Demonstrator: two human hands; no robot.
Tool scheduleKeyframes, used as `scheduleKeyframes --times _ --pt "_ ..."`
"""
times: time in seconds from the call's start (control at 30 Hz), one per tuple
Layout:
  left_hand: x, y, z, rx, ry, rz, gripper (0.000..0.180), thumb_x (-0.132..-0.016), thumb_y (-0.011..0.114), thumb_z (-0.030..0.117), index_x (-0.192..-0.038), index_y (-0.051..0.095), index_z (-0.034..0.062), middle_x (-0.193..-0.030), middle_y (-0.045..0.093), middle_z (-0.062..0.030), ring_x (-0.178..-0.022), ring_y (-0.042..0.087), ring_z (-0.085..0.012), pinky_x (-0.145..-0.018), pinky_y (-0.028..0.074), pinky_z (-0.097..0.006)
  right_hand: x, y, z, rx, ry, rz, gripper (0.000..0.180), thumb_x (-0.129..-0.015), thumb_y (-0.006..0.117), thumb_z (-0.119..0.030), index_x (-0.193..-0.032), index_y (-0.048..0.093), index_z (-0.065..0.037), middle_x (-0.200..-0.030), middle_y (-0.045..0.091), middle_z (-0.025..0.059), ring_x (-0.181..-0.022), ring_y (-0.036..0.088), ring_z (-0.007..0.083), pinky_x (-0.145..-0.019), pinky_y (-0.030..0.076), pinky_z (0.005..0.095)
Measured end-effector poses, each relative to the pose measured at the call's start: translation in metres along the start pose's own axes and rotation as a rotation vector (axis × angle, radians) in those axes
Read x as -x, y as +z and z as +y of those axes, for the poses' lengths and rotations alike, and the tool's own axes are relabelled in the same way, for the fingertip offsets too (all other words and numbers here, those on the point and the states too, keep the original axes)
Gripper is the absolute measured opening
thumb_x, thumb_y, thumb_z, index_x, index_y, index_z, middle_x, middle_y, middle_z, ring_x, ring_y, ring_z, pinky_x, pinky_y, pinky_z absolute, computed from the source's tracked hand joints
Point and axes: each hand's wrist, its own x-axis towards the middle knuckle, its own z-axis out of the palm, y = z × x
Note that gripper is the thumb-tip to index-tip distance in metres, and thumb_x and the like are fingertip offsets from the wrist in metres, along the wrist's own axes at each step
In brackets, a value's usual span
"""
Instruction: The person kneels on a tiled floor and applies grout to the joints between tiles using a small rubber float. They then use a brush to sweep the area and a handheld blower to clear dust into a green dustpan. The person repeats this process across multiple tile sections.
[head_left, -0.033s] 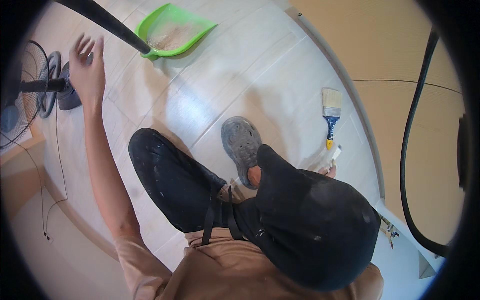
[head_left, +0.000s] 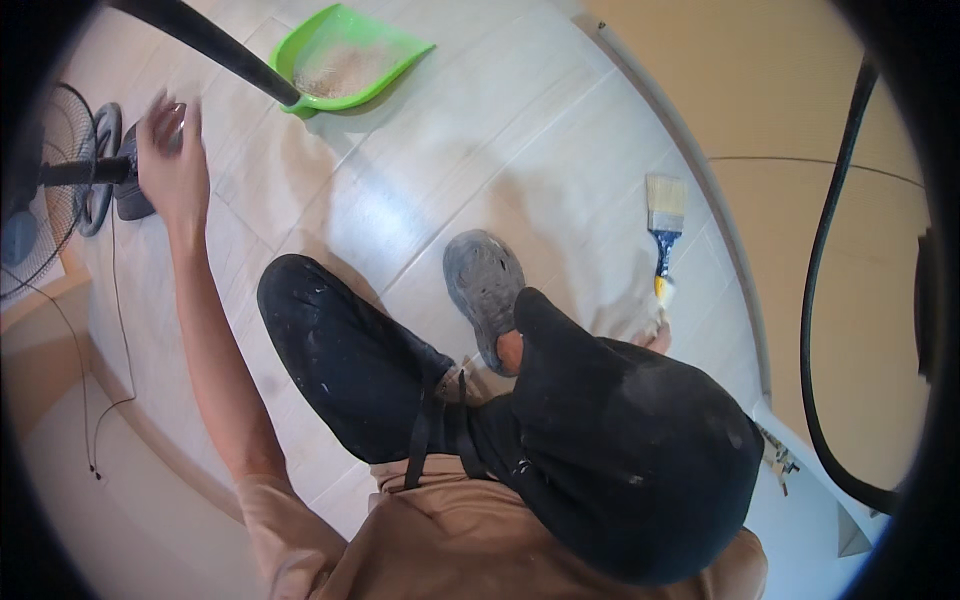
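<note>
My left hand (head_left: 175,170) is raised in the air at the left, near the fan's base. Its fingers are loosely curved and somewhat apart, with nothing seen in them. My right hand (head_left: 655,340) shows only by its fingertips beyond my bent right knee. A small, blurred whitish piece (head_left: 666,292) sticks up from those fingers, beside the handle end of a paintbrush. The paintbrush (head_left: 665,215) lies on the tiled floor, pale bristles pointing away from me, with a blue and yellow handle. My knee hides the rest of that hand.
A green dustpan (head_left: 415,48) with dusty debris and a black handle (head_left: 215,45) lies at the far left. A fan (head_left: 65,180) stands at the left edge. Brown board (head_left: 780,110) borders the floor at right, with a black cable (head_left: 825,230) before it. My grey shoe (head_left: 482,290) is in the middle.
My left hand has dropped slightly, and its fingers have curled a little. The whitish piece at my right hand has shifted up and left against the brush handle.
</note>
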Motion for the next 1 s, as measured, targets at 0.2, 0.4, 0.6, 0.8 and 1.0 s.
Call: scheduleKeyframes --times 0.2,0.4,0.6,0.8,1.0 --pt "0.159 -0.021 -0.007 0.028 -0.320 -0.304 0.028 -0.100 0.067 0.012 -0.125 0.064 -0.0005 -0.115 0.071 -0.0144 -0.098 0.071 -0.0193 -0.078 0.056 -0.030 -0.055 0.060 -0.243 -0.177 -0.065 -0.585 0.031 -0.093 0.068 -0.014 -0.118 0.068 0.004 -0.111 0.071 0.0254 -0.101 0.070 0.0398 -0.091 0.055 0.0410" --pt "0.247 0.063 0.083 0.670 -1.027 -0.649 0.045 -0.108 0.055 0.037 -0.119 0.066 -0.0054 -0.103 0.072 -0.0158 -0.095 0.072 -0.0199 -0.077 0.056 -0.030 -0.063 0.130 -0.347 -0.501 0.061 -1.082 0.043 -0.093 0.070 -0.014 -0.132 0.063 0.002 -0.111 0.072 0.0206 -0.096 0.072 0.0301 -0.082 0.056 0.0378" --pt "0.307 0.083 0.044 0.598 -1.120 -0.691 0.049 -0.111 0.046 0.039 -0.115 0.061 -0.0080 -0.094 0.068 -0.0115 -0.081 0.067 -0.0186 -0.069 0.055 -0.034 -0.029 0.145 -0.328 -0.592 0.037 -1.365 0.046 -0.090 0.073 -0.017 -0.133 0.064 -0.004 -0.112 0.073 0.0186 -0.091 0.073 0.0225 -0.082 0.057 0.0358" --pt "0.301 0.075 0.044 0.209 -1.047 -0.881 0.049 -0.112 0.039 0.041 -0.106 0.062 -0.0020 -0.067 0.061 -0.0117 -0.063 0.063 -0.0181 -0.060 0.049 -0.036 -0.032 0.132 -0.281 -0.297 0.047 -0.936 0.028 -0.095 0.069 -0.017 -0.119 0.070 -0.003 -0.095 0.075 0.0150 -0.085 0.073 0.0225 -0.080 0.057 0.0338" --pt "0.321 0.094 0.022 0.057 -1.017 -0.892 0.063 -0.111 0.040 0.045 -0.083 0.064 -0.0059 -0.067 0.063 -0.0173 -0.065 0.064 -0.0267 -0.064 0.050 -0.043 -0.027 0.146 -0.281 -0.255 -0.122 -0.884 0.021 -0.095 0.066 -0.013 -0.112 0.071 -0.004 -0.091 0.072 0.0173 -0.077 0.070 0.0314 -0.072 0.055 0.0386"
